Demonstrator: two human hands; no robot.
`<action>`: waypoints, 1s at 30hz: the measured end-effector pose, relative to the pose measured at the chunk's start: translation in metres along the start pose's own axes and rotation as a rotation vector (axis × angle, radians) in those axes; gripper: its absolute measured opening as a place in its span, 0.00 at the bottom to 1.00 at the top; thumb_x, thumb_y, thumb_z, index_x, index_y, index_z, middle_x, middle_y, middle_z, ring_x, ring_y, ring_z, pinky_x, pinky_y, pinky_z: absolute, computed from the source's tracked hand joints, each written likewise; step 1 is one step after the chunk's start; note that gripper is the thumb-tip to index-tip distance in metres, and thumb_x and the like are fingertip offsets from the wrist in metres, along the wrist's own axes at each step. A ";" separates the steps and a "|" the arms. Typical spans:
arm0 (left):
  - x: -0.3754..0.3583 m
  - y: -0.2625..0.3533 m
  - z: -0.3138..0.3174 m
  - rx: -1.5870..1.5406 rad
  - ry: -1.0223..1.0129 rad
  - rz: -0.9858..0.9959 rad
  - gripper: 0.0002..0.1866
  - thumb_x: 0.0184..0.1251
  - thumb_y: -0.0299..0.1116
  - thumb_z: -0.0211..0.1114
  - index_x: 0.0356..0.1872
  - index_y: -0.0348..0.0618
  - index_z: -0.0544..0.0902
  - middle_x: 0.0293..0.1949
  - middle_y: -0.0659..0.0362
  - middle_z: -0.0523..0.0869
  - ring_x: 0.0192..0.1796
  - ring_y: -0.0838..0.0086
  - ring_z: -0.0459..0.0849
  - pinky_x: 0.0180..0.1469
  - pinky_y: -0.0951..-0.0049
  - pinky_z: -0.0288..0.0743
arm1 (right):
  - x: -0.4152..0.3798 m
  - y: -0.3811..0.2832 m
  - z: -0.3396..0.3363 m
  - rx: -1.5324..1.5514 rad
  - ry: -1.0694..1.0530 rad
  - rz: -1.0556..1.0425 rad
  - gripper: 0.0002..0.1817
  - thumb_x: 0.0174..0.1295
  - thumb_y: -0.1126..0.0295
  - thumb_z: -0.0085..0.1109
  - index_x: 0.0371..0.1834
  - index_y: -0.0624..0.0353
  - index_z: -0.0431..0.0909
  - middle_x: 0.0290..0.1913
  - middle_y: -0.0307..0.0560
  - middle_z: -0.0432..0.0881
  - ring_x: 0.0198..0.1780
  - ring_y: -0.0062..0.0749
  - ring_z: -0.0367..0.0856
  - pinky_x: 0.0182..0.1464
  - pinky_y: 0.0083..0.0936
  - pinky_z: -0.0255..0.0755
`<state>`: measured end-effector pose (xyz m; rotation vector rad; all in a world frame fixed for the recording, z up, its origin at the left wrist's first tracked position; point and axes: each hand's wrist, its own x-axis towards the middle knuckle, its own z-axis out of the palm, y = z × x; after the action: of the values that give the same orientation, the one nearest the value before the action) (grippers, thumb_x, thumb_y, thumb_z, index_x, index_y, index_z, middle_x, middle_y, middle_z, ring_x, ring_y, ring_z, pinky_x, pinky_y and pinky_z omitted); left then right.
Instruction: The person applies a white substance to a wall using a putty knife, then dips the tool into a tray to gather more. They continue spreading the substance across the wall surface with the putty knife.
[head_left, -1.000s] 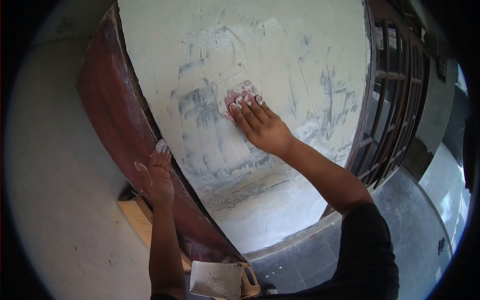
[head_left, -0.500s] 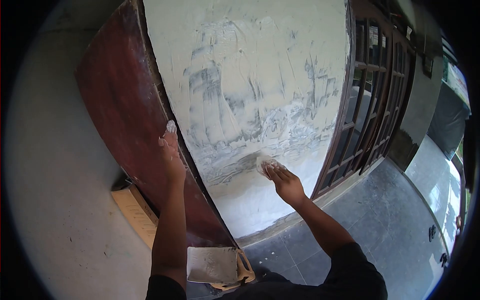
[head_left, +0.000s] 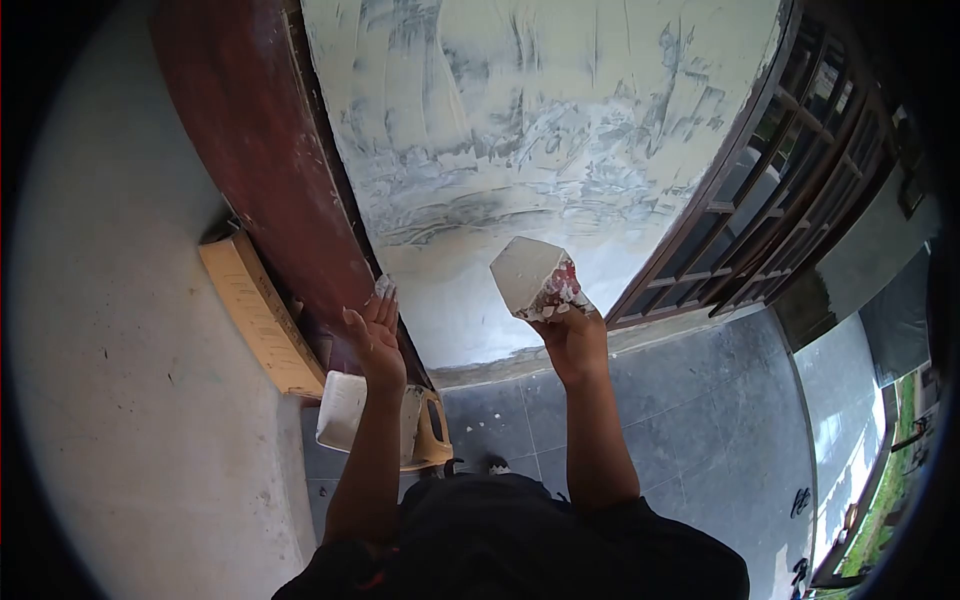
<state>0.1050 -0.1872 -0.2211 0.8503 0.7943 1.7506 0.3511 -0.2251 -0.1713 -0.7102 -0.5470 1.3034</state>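
My right hand [head_left: 572,345] grips a putty knife [head_left: 527,276] with a wide, pale flat blade, raised in front of the wall's lower part. White putty is smeared over its reddish handle end and my fingers. My left hand [head_left: 377,345] is held up with its fingers stretched out, near the edge of the dark red door panel [head_left: 235,110]. There is white putty on its fingertips, and nothing else shows in it. Ahead stands the wall [head_left: 500,100], coated in cream putty with grey streaks and ridges; lower down it is smoother and whiter.
Partly behind my left forearm, a white tray [head_left: 342,408] rests on a tan plastic stool [head_left: 432,432]. A long tan box-like object [head_left: 255,315] lies by the door panel. Brown-framed glass panes [head_left: 770,170] stand at right. Dark sandals [head_left: 800,502] lie on the grey tiles [head_left: 690,430].
My right hand has brought the putty knife away from the wall and turned its blade up. My left hand has come down along the door panel. The view has tilted downward.
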 end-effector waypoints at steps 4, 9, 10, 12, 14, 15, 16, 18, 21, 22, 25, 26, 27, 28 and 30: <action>-0.022 -0.017 -0.011 0.022 0.036 -0.052 0.47 0.75 0.67 0.32 0.68 0.23 0.62 0.70 0.38 0.66 0.74 0.53 0.64 0.78 0.58 0.50 | -0.001 -0.002 -0.015 0.029 -0.061 0.065 0.27 0.53 0.83 0.47 0.61 0.78 0.68 0.55 0.60 0.79 0.55 0.48 0.82 0.58 0.42 0.80; -0.055 -0.028 -0.042 0.011 0.136 -0.132 0.47 0.74 0.68 0.34 0.69 0.26 0.65 0.71 0.41 0.67 0.74 0.55 0.64 0.78 0.60 0.51 | -0.004 0.008 -0.033 -0.074 -0.080 0.181 0.27 0.55 0.83 0.45 0.62 0.75 0.68 0.55 0.57 0.80 0.55 0.43 0.83 0.57 0.37 0.81; -0.056 -0.031 -0.053 0.012 0.153 -0.143 0.48 0.73 0.69 0.34 0.69 0.26 0.64 0.71 0.40 0.67 0.74 0.55 0.64 0.78 0.60 0.51 | -0.004 0.012 -0.032 -0.102 -0.057 0.216 0.28 0.54 0.83 0.44 0.63 0.73 0.68 0.56 0.56 0.80 0.55 0.42 0.83 0.57 0.37 0.81; -0.062 -0.025 -0.065 0.006 0.188 -0.149 0.49 0.73 0.69 0.34 0.69 0.25 0.63 0.71 0.40 0.67 0.74 0.54 0.64 0.77 0.60 0.51 | -0.008 0.030 -0.040 -0.116 -0.083 0.270 0.29 0.54 0.83 0.43 0.64 0.71 0.68 0.56 0.56 0.79 0.55 0.42 0.83 0.57 0.37 0.81; -0.065 -0.015 -0.082 0.023 0.245 -0.179 0.50 0.73 0.70 0.32 0.70 0.24 0.61 0.71 0.39 0.66 0.74 0.53 0.64 0.77 0.59 0.51 | -0.013 0.048 -0.036 -0.124 -0.098 0.313 0.29 0.55 0.83 0.42 0.64 0.71 0.68 0.56 0.56 0.80 0.55 0.42 0.83 0.57 0.37 0.81; -0.065 -0.011 -0.089 0.026 0.271 -0.177 0.50 0.73 0.70 0.32 0.70 0.24 0.61 0.71 0.39 0.66 0.74 0.53 0.64 0.77 0.59 0.51 | -0.018 0.058 -0.034 -0.125 -0.087 0.334 0.29 0.54 0.83 0.42 0.64 0.71 0.68 0.56 0.56 0.80 0.55 0.42 0.83 0.57 0.37 0.81; -0.063 -0.007 -0.097 0.003 0.276 -0.168 0.48 0.74 0.69 0.32 0.70 0.26 0.63 0.70 0.40 0.67 0.74 0.54 0.64 0.78 0.59 0.50 | -0.027 0.068 -0.030 -0.132 -0.072 0.367 0.28 0.54 0.83 0.43 0.63 0.72 0.69 0.56 0.56 0.80 0.55 0.42 0.83 0.56 0.38 0.81; -0.066 0.001 -0.123 -0.018 0.300 -0.171 0.47 0.75 0.68 0.32 0.70 0.27 0.64 0.70 0.40 0.68 0.74 0.55 0.64 0.78 0.60 0.50 | -0.043 0.089 -0.021 -0.157 -0.101 0.417 0.28 0.54 0.82 0.43 0.62 0.73 0.69 0.55 0.56 0.80 0.55 0.41 0.83 0.56 0.38 0.81; -0.071 0.015 -0.161 -0.017 0.319 -0.197 0.47 0.74 0.68 0.33 0.69 0.26 0.63 0.71 0.40 0.66 0.74 0.55 0.65 0.77 0.61 0.50 | -0.067 0.124 -0.005 -0.200 -0.135 0.417 0.26 0.55 0.82 0.44 0.60 0.75 0.70 0.54 0.56 0.81 0.54 0.41 0.84 0.56 0.39 0.81; -0.075 0.019 -0.180 -0.012 0.350 -0.222 0.48 0.75 0.68 0.32 0.69 0.25 0.63 0.71 0.40 0.66 0.74 0.55 0.64 0.77 0.61 0.51 | -0.077 0.139 0.000 -0.253 -0.124 0.418 0.26 0.55 0.82 0.45 0.60 0.75 0.71 0.53 0.55 0.81 0.52 0.41 0.84 0.56 0.38 0.81; -0.091 0.021 -0.242 -0.001 0.416 -0.278 0.47 0.75 0.67 0.31 0.69 0.25 0.64 0.71 0.40 0.67 0.74 0.56 0.64 0.77 0.61 0.51 | -0.097 0.201 -0.005 -0.367 -0.050 0.451 0.24 0.56 0.81 0.45 0.59 0.74 0.72 0.53 0.54 0.82 0.52 0.40 0.85 0.57 0.37 0.81; -0.101 0.015 -0.266 0.026 0.479 -0.298 0.47 0.75 0.67 0.32 0.69 0.25 0.63 0.71 0.41 0.67 0.74 0.56 0.64 0.77 0.62 0.51 | -0.105 0.225 -0.008 -0.380 -0.033 0.480 0.24 0.56 0.81 0.45 0.59 0.74 0.72 0.53 0.54 0.82 0.52 0.40 0.85 0.57 0.37 0.81; -0.111 0.009 -0.289 0.051 0.541 -0.316 0.48 0.75 0.68 0.32 0.69 0.25 0.63 0.71 0.41 0.67 0.74 0.56 0.64 0.77 0.62 0.51 | -0.113 0.250 -0.011 -0.462 0.005 0.500 0.23 0.57 0.81 0.46 0.58 0.74 0.73 0.52 0.53 0.83 0.51 0.39 0.85 0.55 0.34 0.80; -0.121 0.002 -0.310 0.048 0.562 -0.339 0.48 0.75 0.68 0.32 0.69 0.25 0.63 0.71 0.41 0.67 0.74 0.56 0.64 0.77 0.62 0.51 | -0.118 0.275 -0.017 -0.546 0.039 0.515 0.21 0.58 0.80 0.47 0.57 0.74 0.74 0.51 0.52 0.83 0.50 0.38 0.85 0.53 0.31 0.80; -0.151 -0.014 -0.346 0.081 0.684 -0.529 0.49 0.73 0.69 0.36 0.70 0.26 0.63 0.70 0.41 0.67 0.74 0.57 0.64 0.77 0.64 0.51 | -0.127 0.338 -0.038 -0.764 -0.019 0.523 0.21 0.60 0.79 0.48 0.56 0.72 0.76 0.47 0.51 0.84 0.49 0.37 0.85 0.50 0.30 0.79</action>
<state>-0.1376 -0.3694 -0.4462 0.0348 1.3950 1.5196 0.1286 -0.3189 -0.4422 -1.5492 -0.9319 1.5811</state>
